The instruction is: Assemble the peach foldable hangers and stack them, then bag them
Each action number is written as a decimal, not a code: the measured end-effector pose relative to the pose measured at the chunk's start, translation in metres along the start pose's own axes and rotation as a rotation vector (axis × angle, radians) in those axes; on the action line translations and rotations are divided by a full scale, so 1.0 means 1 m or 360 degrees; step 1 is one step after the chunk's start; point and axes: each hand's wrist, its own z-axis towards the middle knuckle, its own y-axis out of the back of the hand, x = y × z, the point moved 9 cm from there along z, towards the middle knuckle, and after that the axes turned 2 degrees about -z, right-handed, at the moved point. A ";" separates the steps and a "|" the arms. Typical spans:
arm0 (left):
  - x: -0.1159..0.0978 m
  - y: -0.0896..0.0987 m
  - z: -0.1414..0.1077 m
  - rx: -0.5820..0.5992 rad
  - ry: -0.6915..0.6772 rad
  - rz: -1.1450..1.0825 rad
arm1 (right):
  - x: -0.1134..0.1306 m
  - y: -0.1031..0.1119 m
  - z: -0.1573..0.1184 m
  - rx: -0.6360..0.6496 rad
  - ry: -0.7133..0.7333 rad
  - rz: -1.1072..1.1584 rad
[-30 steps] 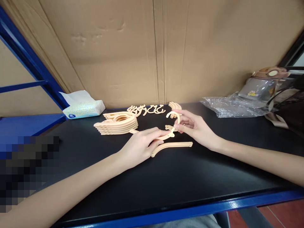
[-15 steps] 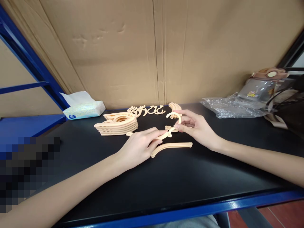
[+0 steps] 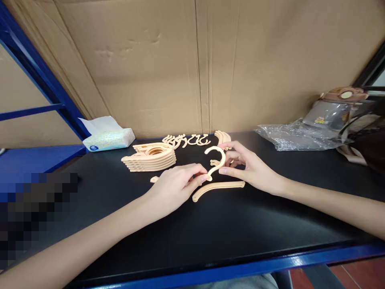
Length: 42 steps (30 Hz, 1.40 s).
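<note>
My left hand (image 3: 177, 184) is closed on a beige hanger arm (image 3: 154, 179), whose end sticks out at its left side, and its fingertips meet the foot of a beige hook (image 3: 221, 160). The hook stands up with its curve toward the back. Thumb and fingers of my right hand (image 3: 245, 166) are apart at the hook's right side, right beside it; whether they touch it is unclear. In front of the hands a loose curved beige arm (image 3: 219, 186) lies on the black table (image 3: 228, 228).
Behind my left hand is a stack of folded beige hangers (image 3: 150, 158). Several loose hooks (image 3: 180, 141) and curved arms (image 3: 223, 138) lie farther back. A tissue pack (image 3: 110, 139) is at the left, with clear plastic (image 3: 288, 136) and a bottle (image 3: 327, 112) at the right.
The hook has swung left and stands more upright. My left fingertips now sit at its foot, and my right fingers have loosened from it.
</note>
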 end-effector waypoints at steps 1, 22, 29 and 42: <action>0.005 0.000 0.001 0.0022 0.0072 -0.0070 | 0.001 0.000 0.000 -0.0003 0.0029 -0.0065; 0.041 -0.022 -0.002 0.0120 0.0707 -0.1442 | 0.016 -0.033 -0.016 0.0384 0.0661 -0.1653; 0.047 -0.026 0.000 0.0051 0.0722 -0.1617 | 0.015 -0.023 -0.014 0.0331 0.0554 -0.1493; 0.038 -0.026 -0.004 0.0186 0.0806 -0.1625 | 0.017 -0.022 -0.014 0.0264 0.0629 -0.1475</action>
